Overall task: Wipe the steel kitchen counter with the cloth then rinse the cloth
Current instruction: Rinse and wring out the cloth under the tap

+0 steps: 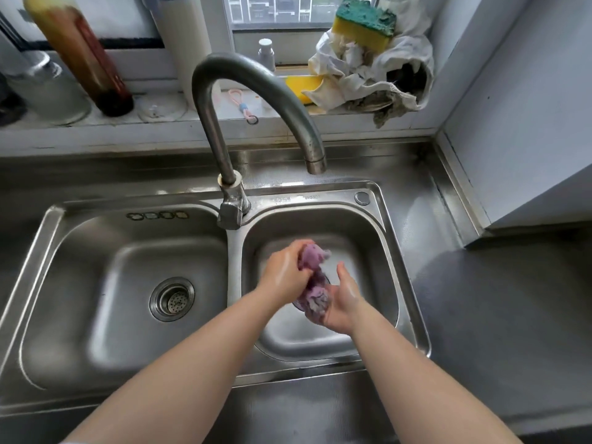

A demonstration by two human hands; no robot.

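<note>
Cloth (312, 283), purple and bunched, is clamped between left hand (285, 270) and right hand (344, 299) in the right steel basin (378, 251), below the curved faucet (250, 100); a sponge (363, 25) is perched behind the faucet.

Daylight from window (269, 9), steel glare, blurred hands, wide-angle edge bending

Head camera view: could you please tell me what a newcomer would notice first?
Both hands, the left hand and the right hand, wring a purple cloth over the right basin of a steel double sink. The curved faucet arches above, and a yellow-green sponge sits on rags on the windowsill.
</note>
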